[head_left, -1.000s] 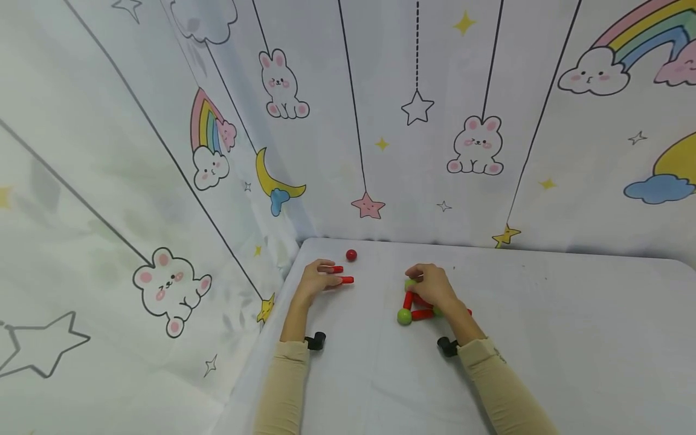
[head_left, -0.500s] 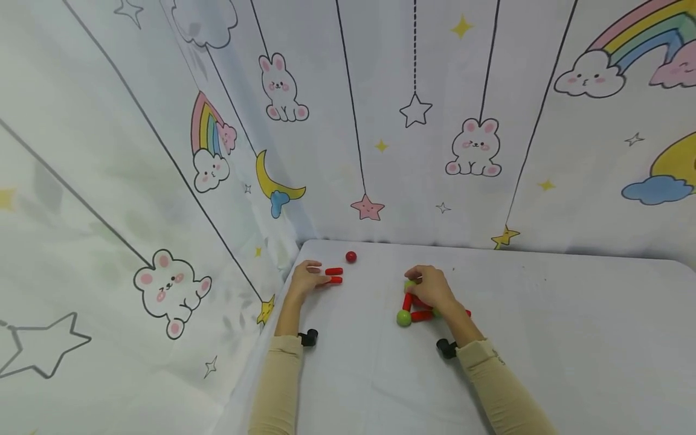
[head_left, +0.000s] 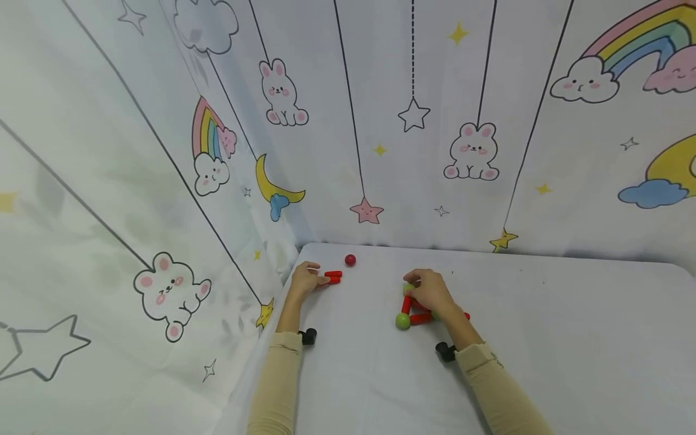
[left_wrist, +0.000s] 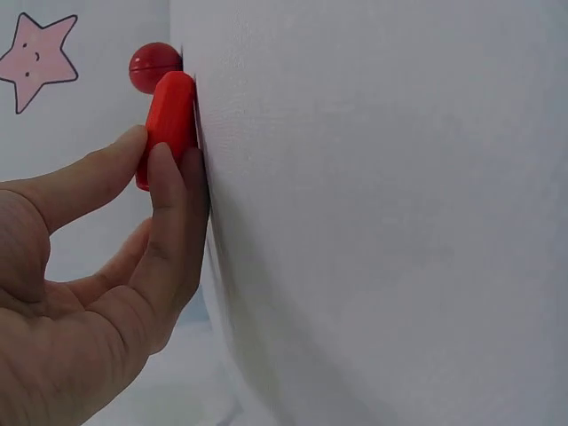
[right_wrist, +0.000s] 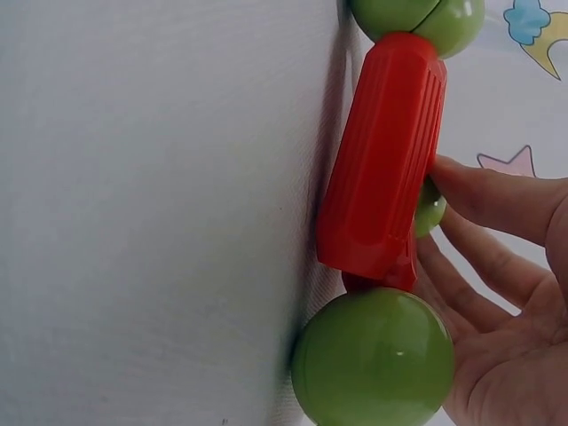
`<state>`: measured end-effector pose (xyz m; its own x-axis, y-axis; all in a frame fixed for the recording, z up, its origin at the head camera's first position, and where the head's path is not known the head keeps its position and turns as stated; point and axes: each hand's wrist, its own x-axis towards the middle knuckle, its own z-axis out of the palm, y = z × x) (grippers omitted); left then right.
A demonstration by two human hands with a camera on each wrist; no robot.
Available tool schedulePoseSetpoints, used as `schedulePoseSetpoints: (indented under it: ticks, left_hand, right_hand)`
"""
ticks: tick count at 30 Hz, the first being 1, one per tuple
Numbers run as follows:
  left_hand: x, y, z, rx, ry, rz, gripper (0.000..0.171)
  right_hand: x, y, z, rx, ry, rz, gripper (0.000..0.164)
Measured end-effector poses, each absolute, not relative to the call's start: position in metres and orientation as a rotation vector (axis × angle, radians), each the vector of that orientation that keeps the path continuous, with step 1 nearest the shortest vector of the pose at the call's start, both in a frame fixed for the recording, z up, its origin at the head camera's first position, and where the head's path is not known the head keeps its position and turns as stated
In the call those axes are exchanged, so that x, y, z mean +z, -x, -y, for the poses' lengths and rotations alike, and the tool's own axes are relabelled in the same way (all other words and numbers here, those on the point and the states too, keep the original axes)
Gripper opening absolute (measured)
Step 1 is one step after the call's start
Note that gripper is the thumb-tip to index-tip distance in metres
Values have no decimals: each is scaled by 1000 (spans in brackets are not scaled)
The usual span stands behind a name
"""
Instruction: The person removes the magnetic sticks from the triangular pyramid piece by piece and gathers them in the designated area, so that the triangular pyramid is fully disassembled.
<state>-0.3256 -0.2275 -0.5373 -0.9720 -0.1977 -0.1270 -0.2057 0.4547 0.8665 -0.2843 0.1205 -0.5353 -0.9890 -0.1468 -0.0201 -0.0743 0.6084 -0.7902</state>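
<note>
In the head view my left hand (head_left: 306,280) is at the far left of the table, its thumb and fingers pinching the end of a red rod (left_wrist: 169,124). A second red rod (head_left: 333,273) lies right alongside, just beyond it. Behind them sits a red ball (head_left: 350,260). My right hand (head_left: 431,291) grips a green ball (head_left: 409,289) at the far corner of a joined frame of red rods and green balls. The near green ball (head_left: 403,321) and a red rod (right_wrist: 383,160) of that frame show plainly; my palm hides other parts.
A white cloth-covered table (head_left: 375,374) spreads under both hands. A patterned curtain (head_left: 331,151) hangs behind it and along the left side. Black wrist cameras are strapped on both arms, near tan sleeves (head_left: 280,368).
The left hand has drawn back to the left, and the gap between the two red rods has narrowed. My right hand stays at the frame. The head view has shifted slightly.
</note>
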Motion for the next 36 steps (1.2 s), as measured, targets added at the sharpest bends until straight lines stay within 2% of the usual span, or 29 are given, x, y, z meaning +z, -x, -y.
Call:
schedulePoseSetpoints:
  ticks: [11,27,36]
  left_hand:
    - [-539,334,226,1333,368,-2828,51]
    - [-538,334,226,1310,374,-2839,50]
    - [-533,323,213,1425,269,-2933,50]
  right_hand:
    - [-535,281,-121,-1318,171,-2764,37]
    - [-528,279,-127,-1274,199,-2757,41]
    - [-526,278,-128,-1293,176,-2744,42]
